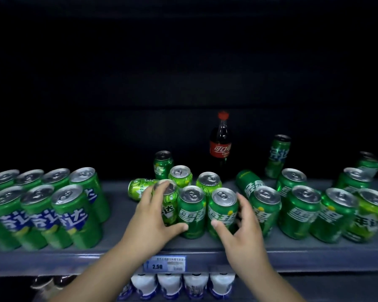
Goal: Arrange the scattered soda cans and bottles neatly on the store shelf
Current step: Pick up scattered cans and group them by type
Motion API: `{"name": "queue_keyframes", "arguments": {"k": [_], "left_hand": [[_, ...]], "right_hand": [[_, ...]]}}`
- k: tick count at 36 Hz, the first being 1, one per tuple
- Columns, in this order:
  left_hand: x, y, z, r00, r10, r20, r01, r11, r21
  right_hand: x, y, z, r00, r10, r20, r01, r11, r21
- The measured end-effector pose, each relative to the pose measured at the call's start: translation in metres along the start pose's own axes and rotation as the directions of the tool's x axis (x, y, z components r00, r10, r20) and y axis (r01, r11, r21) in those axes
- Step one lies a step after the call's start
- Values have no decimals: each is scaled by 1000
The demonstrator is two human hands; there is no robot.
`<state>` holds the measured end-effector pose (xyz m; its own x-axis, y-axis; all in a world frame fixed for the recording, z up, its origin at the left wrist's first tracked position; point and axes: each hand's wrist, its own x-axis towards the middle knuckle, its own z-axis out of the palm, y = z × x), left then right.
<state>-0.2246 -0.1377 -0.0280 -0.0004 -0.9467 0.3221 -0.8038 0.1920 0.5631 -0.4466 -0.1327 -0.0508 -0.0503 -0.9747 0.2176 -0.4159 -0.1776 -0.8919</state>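
Cans of green aluminium crowd the grey metal shelf (116, 234). The left hand (155, 212) grasps a pale green upright can (170, 204) with fingers curled over its lid, and its thumb lies against the dark green can (191, 212) beside it. The right hand (242, 223) grasps the neighbouring dark green can (223, 211), fingers round its right side and thumb low on its front. Behind them a pale green toppled can (138, 188) lies on its side; further right a dark green toppled can (249, 184) also lies flat. A red-labelled plastic cola bottle (220, 147) stands upright at the back. A tidy block of blue-labelled green cans (48, 205) fills the left end.
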Motion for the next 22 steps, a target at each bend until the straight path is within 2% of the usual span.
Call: {"name": "queue_keyframes", "arguments": {"k": [7, 10, 12, 14, 16, 19, 22], "left_hand": [[2, 4, 6, 1000, -7, -3, 7, 1000, -2], [6, 5, 4, 999, -24, 41, 25, 1000, -11], [10, 11, 0, 1000, -23, 21, 22, 999, 31], [14, 23, -5, 996, 79, -53, -71, 990, 124], [19, 39, -9, 976, 205, -77, -194, 971, 139], [29, 60, -6, 945, 326, -13, -322, 939, 122], [40, 77, 2, 927, 372, 45, -375, 923, 81]], "right_hand": [[-6, -9, -14, 990, -125, 65, 130, 988, -82], [-10, -10, -22, 984, -171, 43, 175, 980, -90], [-12, -13, -31, 980, -200, -2, 200, 977, -69], [-13, -16, -42, 968, -244, -67, 240, 969, -54], [-12, -21, -55, 945, -293, -141, 288, 956, -61], [-4, -25, -79, 924, -315, -215, 298, 948, -109], [6, -25, -105, 908, -322, -269, 274, 940, -201]]}}
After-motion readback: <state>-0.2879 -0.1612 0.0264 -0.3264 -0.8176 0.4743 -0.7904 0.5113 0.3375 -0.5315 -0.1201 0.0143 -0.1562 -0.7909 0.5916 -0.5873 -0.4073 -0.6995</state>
